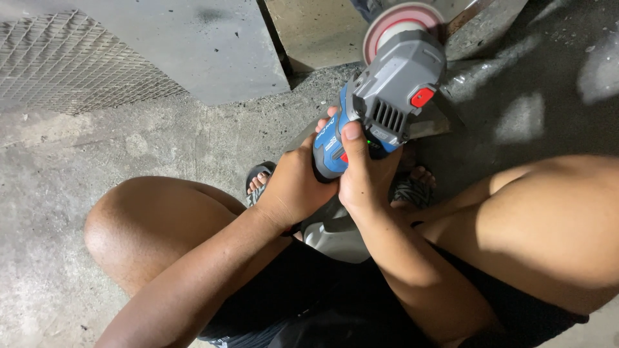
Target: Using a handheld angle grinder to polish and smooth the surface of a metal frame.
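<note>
Angle grinder [380, 96], blue-grey, rigid, probably head-heavy toward its pink disc [401, 22]: left hand [293, 183] and right hand [364, 174] both wrapped tight round the blue grip.

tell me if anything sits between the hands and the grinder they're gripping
Nothing visible does. The left hand and the right hand both wrap directly around the blue body of the angle grinder, bare skin against the casing. Its disc points away from the person, over the concrete floor.
</note>
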